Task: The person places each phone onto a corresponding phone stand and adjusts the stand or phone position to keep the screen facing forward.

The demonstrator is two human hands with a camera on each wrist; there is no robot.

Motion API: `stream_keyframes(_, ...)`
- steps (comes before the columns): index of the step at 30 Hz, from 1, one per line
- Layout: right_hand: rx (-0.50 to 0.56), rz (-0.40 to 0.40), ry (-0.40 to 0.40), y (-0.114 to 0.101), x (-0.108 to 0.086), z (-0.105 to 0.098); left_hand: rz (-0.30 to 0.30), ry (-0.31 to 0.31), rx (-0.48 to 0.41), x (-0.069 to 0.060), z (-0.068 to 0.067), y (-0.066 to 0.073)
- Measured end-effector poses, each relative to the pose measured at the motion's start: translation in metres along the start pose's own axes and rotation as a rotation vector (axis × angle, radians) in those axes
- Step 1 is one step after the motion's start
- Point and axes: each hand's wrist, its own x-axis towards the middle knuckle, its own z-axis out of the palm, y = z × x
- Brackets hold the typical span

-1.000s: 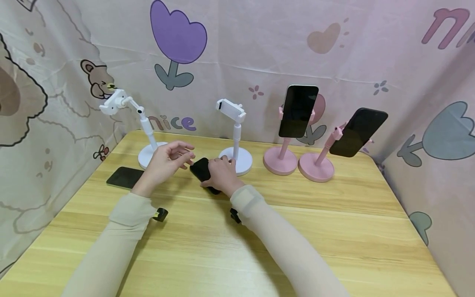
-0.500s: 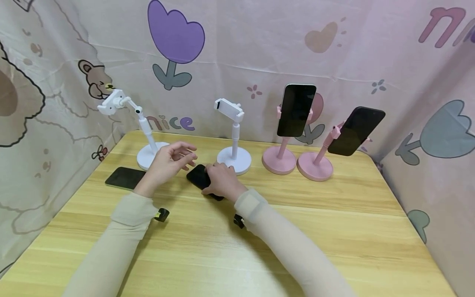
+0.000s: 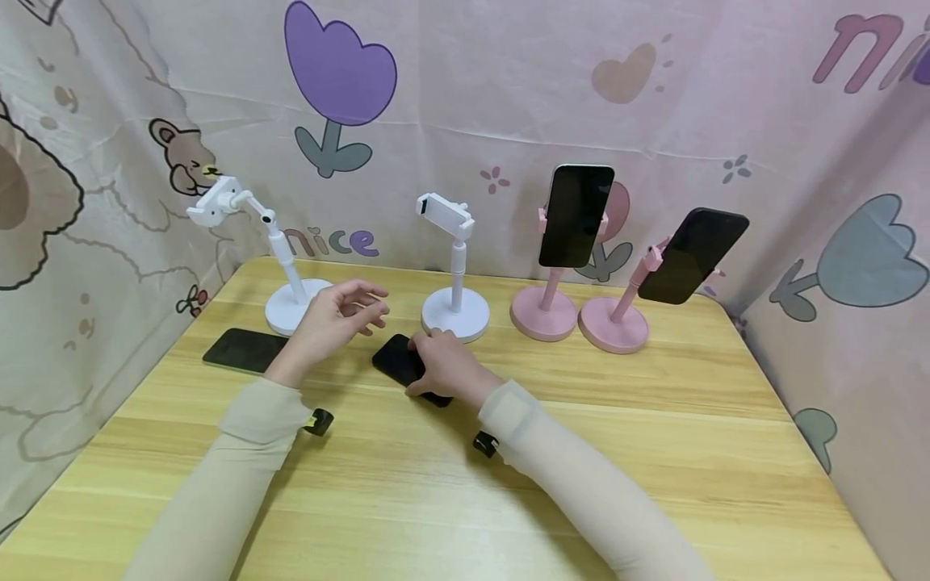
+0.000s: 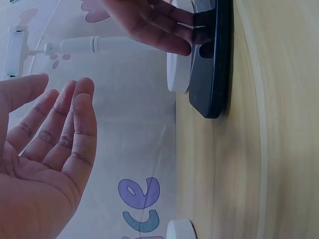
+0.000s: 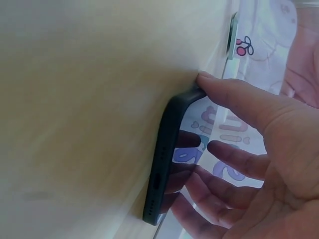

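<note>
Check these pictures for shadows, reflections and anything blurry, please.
Head view: fairly sharp, with a soft shadow on the table beside the right sleeve; left wrist view: the right hand mirrored in the black phone; right wrist view: the phone's screen reflecting fingers and printed cloth, the table's grain looking blurred.

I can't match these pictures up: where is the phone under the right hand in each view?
Head: the phone lies near the middle, partly under the right hand.
Left wrist: it is at the top, right of centre.
Right wrist: it is just below centre, left of the fingers.
Shared landmark: the right hand, visible in all three.
</note>
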Motion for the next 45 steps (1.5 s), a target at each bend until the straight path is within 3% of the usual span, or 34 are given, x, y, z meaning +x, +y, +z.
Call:
stream_keyframes(12, 0.004, -0.037, -0.016, 0.015, -0.021, -0.004, -0.017, -0.026, 0.014, 0.013, 0.011, 0.005)
stream_keyframes(21, 0.028, -0.052, -0.04, 0.029, -0.035, -0.01, -0.016, -0.039, 0.027, 0.03, 0.021, 0.012)
stream_keyframes(32, 0.054, -0.012, -0.087, 0.049, -0.054, -0.016, -0.022, -0.04, 0.079, 0.047, 0.033, 0.025)
stream_keyframes(45, 0.046, 0.009, -0.142, 0.066, -0.071, -0.027, 0.018, -0.026, 0.089, 0.075, 0.048, 0.031)
